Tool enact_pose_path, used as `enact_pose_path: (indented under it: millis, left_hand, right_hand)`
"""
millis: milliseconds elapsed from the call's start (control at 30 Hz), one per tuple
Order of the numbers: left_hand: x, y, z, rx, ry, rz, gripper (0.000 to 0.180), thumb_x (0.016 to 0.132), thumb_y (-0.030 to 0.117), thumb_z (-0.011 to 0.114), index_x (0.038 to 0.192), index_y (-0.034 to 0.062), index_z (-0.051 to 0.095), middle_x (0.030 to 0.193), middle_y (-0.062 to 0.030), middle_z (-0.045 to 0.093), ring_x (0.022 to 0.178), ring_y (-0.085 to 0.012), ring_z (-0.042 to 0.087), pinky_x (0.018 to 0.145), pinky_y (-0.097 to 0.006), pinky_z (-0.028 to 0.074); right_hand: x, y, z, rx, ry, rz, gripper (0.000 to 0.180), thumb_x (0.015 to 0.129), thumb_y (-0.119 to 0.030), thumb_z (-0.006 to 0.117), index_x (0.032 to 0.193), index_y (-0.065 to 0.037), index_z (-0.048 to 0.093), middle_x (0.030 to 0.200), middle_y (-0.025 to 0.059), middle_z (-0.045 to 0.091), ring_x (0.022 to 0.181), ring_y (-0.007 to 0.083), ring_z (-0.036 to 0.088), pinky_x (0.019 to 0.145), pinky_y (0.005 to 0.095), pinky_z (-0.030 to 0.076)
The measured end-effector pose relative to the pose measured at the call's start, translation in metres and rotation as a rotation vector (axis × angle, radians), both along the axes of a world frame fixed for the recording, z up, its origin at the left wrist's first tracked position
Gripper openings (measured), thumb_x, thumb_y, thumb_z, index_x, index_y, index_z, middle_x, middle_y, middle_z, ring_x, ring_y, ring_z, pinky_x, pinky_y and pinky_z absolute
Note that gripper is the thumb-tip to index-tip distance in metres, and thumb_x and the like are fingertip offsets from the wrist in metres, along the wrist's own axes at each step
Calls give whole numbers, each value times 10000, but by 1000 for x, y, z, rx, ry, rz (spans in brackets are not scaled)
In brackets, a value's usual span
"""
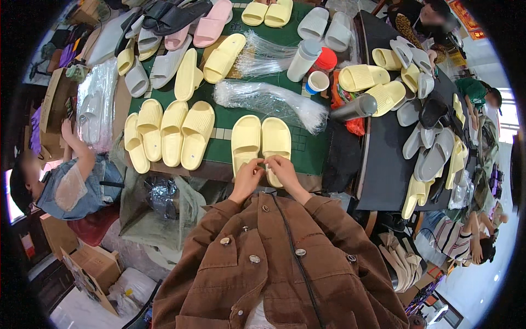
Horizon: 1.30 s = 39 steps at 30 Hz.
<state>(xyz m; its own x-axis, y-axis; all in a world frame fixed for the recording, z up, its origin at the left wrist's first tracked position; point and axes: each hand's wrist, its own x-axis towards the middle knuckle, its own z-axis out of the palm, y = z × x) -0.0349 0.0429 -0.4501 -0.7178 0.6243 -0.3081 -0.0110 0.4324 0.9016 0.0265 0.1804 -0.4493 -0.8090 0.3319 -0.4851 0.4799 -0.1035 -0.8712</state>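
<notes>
A brown, long-sleeved jacket of heavy cloth with round metal buttons (255, 259) fills the foreground, a thin black cord (289, 236) hanging down its front. Beyond its cuffs, the left hand (247, 180) and right hand (282, 172) meet with bent fingers and fingertips close together; whether anything thin is pinched between them, I cannot tell. They are over the near ends of two pale yellow, open-toed slippers with broad straps (246, 133), which lie side by side at the near edge of a green-topped counter (309, 159), toes pointing away.

To their left, four matching pale yellow slippers (197, 131) stand in a slanting row. Just behind the pair lies a bundle of clear, thin plastic strands (263, 97), with a second, looser bundle (266, 59) farther back. Near that one are a grey-lidded, pale cylindrical bottle (302, 61) and a white cup (318, 81). On the right, a black-topped counter (381, 170) carries grey and yellow slippers. At far left, a person in blue denim (76, 189) raises an arm.
</notes>
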Motion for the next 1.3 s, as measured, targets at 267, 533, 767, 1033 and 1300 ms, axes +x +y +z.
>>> enact_pose_path:
  millis: [267,533,767,1033,1300]
  left_hand:
    - [7,-10,-13,204,-274,19,133,821,-8,501,948,-21,536,791,-66,619,759,-130,589,662,-247,458]
    - [-1,-35,-20,-109,32,192,159,816,43,523,932,-30,602,867,-125,600,800,-193,601,699,-284,480]
    - [-5,-22,-26,-129,203,162,253,783,53,517,1010,-50,559,1006,-203,538,908,-325,553,784,-368,453]
    - [-10,9,-31,-386,532,-118,778,642,303,683,1224,-76,331,1222,-221,382,1143,-394,331,970,-484,266]
    - [-1,34,-60,-544,564,-82,788,622,362,693,1202,-52,355,1231,-207,364,1197,-396,279,1016,-556,132]
  right_hand:
    - [3,-6,-6,-103,-17,-21,220,859,-153,465,891,0,620,700,33,579,648,106,522,604,241,416]
    - [24,11,-12,35,-144,102,239,853,-30,364,946,34,574,793,109,622,656,143,574,594,265,455]
    - [25,17,-39,524,55,148,165,824,-36,437,913,39,554,871,190,610,795,287,605,698,351,475]
    - [2,7,-42,959,241,324,332,719,-30,466,1047,20,472,1048,206,508,1002,363,467,814,430,414]
    - [-15,7,-56,830,-58,408,444,725,-149,510,1125,25,428,1094,207,481,1042,354,428,849,440,410]
